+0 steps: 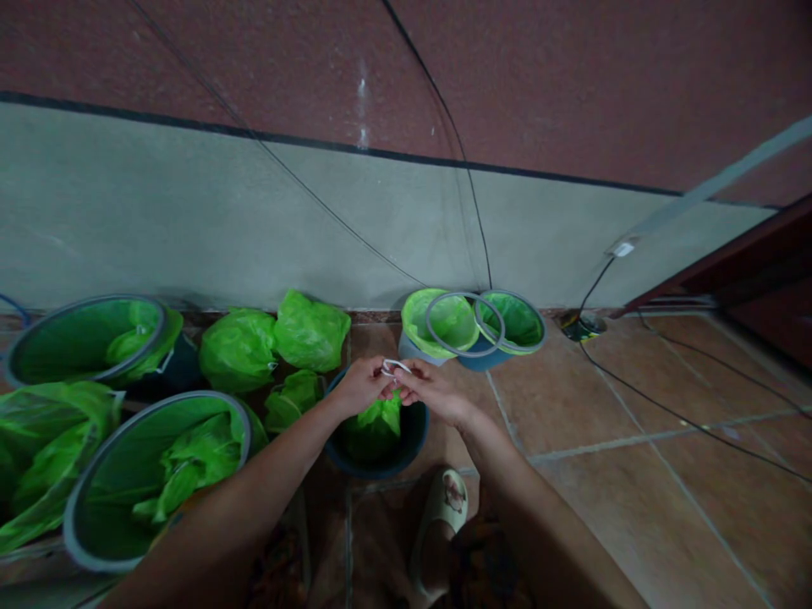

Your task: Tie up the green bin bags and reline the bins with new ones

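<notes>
Over a dark bin, my left hand and my right hand meet with fingers pinched together. Between them a white drawstring forms a small loop, and both hands grip it. Below hangs a bright green plastic bag, gathered toward the fingers, its lower part down in the bin. The fingertips partly cover where string and bag join.
Lined bins with grey rims stand at left, and tied green bags lie by the wall. Two lined bins with a loose grey ring are beyond my hands. A black cable crosses the tiles. My slippered foot is close to the bin.
</notes>
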A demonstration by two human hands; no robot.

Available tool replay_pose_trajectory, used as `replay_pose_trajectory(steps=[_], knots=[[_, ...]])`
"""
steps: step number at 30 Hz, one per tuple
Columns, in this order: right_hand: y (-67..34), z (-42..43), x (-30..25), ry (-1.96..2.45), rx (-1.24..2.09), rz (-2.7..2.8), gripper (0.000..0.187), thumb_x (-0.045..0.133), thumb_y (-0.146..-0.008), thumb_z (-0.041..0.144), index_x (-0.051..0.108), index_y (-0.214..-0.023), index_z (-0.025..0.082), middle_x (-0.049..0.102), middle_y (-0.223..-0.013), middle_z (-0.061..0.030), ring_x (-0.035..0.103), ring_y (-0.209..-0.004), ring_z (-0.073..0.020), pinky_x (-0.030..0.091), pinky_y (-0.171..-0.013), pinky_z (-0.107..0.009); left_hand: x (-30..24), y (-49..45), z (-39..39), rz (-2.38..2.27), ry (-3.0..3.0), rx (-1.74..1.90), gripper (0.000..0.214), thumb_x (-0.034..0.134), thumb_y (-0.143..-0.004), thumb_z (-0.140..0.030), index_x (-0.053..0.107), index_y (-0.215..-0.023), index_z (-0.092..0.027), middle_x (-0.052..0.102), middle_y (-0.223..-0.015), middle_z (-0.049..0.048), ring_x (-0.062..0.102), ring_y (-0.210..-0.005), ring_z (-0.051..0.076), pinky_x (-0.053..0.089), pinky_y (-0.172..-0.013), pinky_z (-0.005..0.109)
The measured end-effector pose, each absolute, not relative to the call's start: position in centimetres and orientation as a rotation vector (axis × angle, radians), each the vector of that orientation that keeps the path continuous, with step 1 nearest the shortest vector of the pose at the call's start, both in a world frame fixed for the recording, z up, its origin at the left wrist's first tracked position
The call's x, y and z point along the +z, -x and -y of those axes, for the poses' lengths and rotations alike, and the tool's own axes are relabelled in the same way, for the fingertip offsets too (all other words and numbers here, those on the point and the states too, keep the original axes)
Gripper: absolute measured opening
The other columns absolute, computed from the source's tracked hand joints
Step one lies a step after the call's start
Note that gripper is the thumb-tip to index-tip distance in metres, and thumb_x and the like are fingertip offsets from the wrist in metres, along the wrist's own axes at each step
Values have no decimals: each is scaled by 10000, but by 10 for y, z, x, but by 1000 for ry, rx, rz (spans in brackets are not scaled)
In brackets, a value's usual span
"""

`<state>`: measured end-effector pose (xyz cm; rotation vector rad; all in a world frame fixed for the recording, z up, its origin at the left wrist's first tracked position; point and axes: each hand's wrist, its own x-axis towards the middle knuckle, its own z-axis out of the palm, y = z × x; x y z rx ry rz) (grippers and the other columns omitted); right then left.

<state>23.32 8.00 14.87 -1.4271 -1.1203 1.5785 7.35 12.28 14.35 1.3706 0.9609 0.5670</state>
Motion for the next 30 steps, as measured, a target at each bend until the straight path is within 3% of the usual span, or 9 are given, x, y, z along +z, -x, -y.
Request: replay_pose_trajectory(steps=[4, 8, 13, 15, 22, 30], knots=[[-237, -80, 153, 1444, 1585, 1102, 432, 804, -632, 474, 645, -884, 161, 626, -671, 27, 542, -533, -76, 455, -521, -207, 145, -71, -122, -1100, -1092, 564, 162, 698, -696, -271, 583, -736, -163, 653, -605, -11, 642, -593, 139, 513, -582, 252], [-241, -76, 159, 1405, 1667, 1171, 352, 788, -662, 437, 680, -837, 151, 612, -626, 34, 535, -506, -68, 446, -495, -191, 145, -68, -123, -1124, -991, 581, 181, 741, -614, -195, 584, -693, -148, 666, -633, 6, 651, -621, 151, 536, -640, 286], [-243, -77, 151, 1629, 1632, 1212, 111, 717, -730, 255, 669, -764, 162, 591, -556, 40, 539, -485, -75, 445, -486, -182, 139, -68, -123, -1157, -1814, 618, 47, 640, -704, -150, 648, -659, -163, 665, -648, 2, 616, -652, 139, 501, -697, 266], [-242, -79, 145, 1741, 1540, 1267, 48, 667, -766, 221, 672, -773, 174, 581, -540, 40, 531, -467, -84, 426, -464, -186, 137, -68, -122, -1154, -2117, 634, 116, 593, -747, -132, 695, -736, -185, 692, -718, 14, 628, -730, 154, 495, -752, 275], [-238, -84, 139, 1609, 1235, 1437, 216, 510, -852, 274, 702, -915, 196, 652, -732, 17, 539, -500, -83, 407, -492, -204, 137, -70, -115, -889, -2306, 891, 284, 500, -828, -81, 694, -992, -207, 716, -891, 32, 662, -832, 143, 506, -794, 256], [-234, -84, 155, 1381, 1420, 1203, 293, 653, -716, 437, 699, -761, 151, 576, -578, 30, 449, -471, -67, 332, -456, -193, 139, -74, -115, -947, -1876, 1110, 309, 573, -843, -215, 646, -1141, -180, 713, -956, 43, 669, -804, 134, 526, -770, 244]])
